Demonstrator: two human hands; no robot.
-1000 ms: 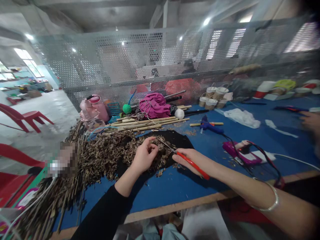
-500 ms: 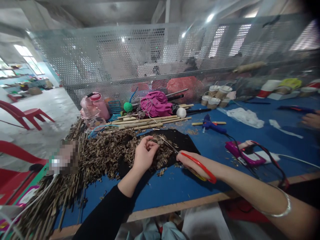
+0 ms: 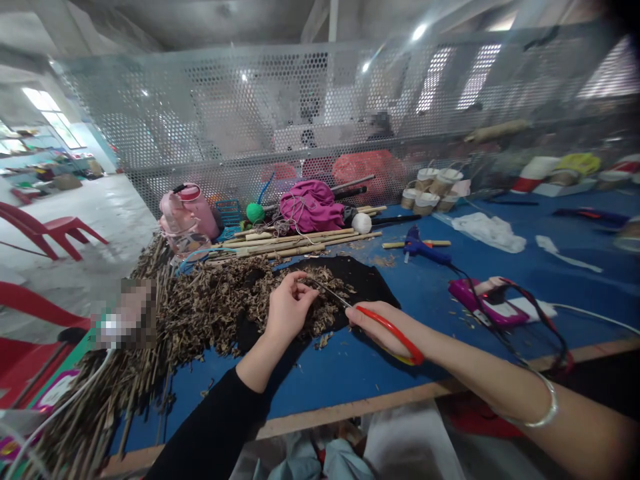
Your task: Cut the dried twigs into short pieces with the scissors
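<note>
My right hand is wrapped round the red-orange handles of a pair of scissors. The thin metal blades point up and left, with their tips by the fingers of my left hand. That hand is closed, thumb and fingertips pinched together over the heap of dried plant stems and leaves. Whatever lies in the pinch is too small to make out. Under part of the heap a black cloth is spread on the blue tabletop.
Behind the heap lie pale sticks, a purple cloth bundle and a pink bottle. A blue glue gun and a purple power strip with cables lie to the right. Small cups stand by the perforated screen.
My right hand has moved a little left with the scissors, bringing the blades closer to my left hand, which stays in place. Another person's hand at the far right has shifted down.
</note>
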